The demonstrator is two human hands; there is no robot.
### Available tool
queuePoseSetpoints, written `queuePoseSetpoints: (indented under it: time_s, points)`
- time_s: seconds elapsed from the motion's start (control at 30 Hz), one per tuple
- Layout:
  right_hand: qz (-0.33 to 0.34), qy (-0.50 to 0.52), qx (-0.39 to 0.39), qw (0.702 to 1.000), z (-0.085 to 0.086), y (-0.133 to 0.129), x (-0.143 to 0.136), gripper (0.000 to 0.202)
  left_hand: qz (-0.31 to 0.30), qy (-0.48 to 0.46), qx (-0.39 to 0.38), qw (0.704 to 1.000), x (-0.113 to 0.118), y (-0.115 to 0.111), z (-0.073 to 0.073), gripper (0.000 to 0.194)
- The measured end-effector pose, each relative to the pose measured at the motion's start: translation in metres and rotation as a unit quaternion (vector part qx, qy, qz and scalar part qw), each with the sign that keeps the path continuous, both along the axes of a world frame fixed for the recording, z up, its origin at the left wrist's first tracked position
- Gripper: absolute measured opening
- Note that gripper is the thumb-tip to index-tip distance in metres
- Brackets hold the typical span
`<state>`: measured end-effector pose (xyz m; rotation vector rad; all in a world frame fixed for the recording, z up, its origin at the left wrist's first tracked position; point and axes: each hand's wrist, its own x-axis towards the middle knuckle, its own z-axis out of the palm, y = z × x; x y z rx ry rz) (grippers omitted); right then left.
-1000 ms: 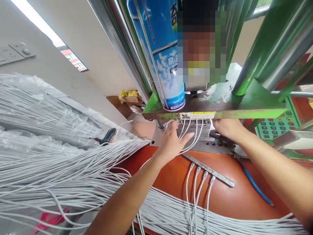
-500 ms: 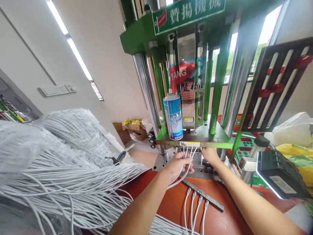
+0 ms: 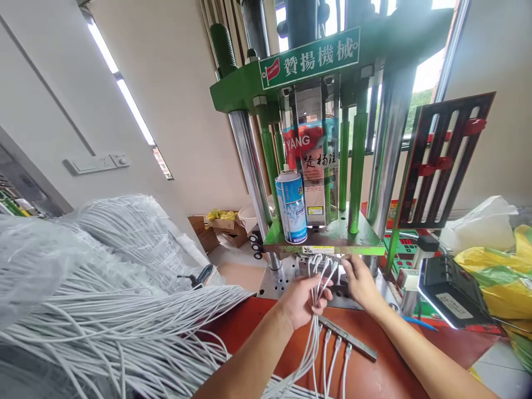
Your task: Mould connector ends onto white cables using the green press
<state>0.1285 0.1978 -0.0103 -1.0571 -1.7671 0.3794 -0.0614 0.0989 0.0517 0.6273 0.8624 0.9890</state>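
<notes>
Several white cables (image 3: pixel 310 352) run down from the front of the green press (image 3: pixel 274 238), and my left hand (image 3: pixel 305 302) is closed around them just below their connectors. My right hand (image 3: pixel 359 280) has its fingers pressed at the right end of a metal bar (image 3: pixel 338 258) that carries those connectors, under the press plate. On the red-brown table (image 3: pixel 361 377) lies a second metal bar (image 3: pixel 353 343) with several white cables plugged into it. A blue and white spray can (image 3: pixel 291 205) stands upright on the press plate.
A large heap of white cables (image 3: pixel 145 316), partly wrapped in plastic, fills the left side. At the right are a black lamp (image 3: pixel 455 293), a slotted dark panel (image 3: pixel 446 160) and yellow bags (image 3: pixel 490 266). Cardboard boxes (image 3: pixel 226 227) sit behind.
The connectors and bar have come out from under the press plate towards me. My left hand has moved down with the cables gathered in it. My right hand is more fully visible.
</notes>
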Motion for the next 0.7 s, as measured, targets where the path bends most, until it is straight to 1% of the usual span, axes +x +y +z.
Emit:
queuePoseSetpoints:
  time_s: [0.07,0.1,0.2,0.23,0.3,0.37,0.47,0.6,0.67,0.7]
  points:
    - [0.015,-0.011,0.0,1.0,-0.001,-0.02,0.005,0.035,-0.003,-0.003,0.011,1.0,0.008,-0.02,-0.001,0.037]
    - [0.013,-0.016,-0.002,1.0,-0.002,-0.031,0.008,0.034,0.008,-0.007,0.017,1.0,0.013,-0.033,-0.004,0.038]
    - [-0.024,-0.032,-0.021,0.999,-0.01,-0.056,0.014,0.03,0.064,-0.017,0.011,0.998,0.033,-0.072,-0.014,0.047]
    - [-0.04,-0.036,-0.03,0.998,-0.013,-0.061,0.016,0.03,0.068,-0.015,0.004,0.998,0.038,-0.084,-0.017,0.052]
    - [-0.061,-0.043,-0.051,0.996,-0.018,-0.068,0.022,0.03,0.037,0.007,0.008,0.999,0.045,-0.105,-0.021,0.061]
    - [-0.056,-0.049,-0.072,0.995,-0.021,-0.072,0.029,0.031,-0.009,0.044,0.044,0.998,0.044,-0.12,-0.019,0.064]
    - [-0.021,-0.062,-0.105,0.992,-0.026,-0.079,0.038,0.031,-0.045,0.095,0.107,0.989,0.032,-0.13,-0.008,0.063]
    - [0.019,-0.07,-0.137,0.988,-0.032,-0.089,0.04,0.033,-0.068,0.128,0.149,0.978,0.019,-0.131,0.007,0.059]
    - [0.04,-0.059,-0.148,0.986,-0.029,-0.091,0.04,0.034,-0.08,0.141,0.158,0.974,0.016,-0.131,0.011,0.059]
    - [0.052,-0.047,-0.154,0.986,-0.025,-0.092,0.04,0.036,-0.089,0.15,0.163,0.971,0.015,-0.131,0.012,0.059]
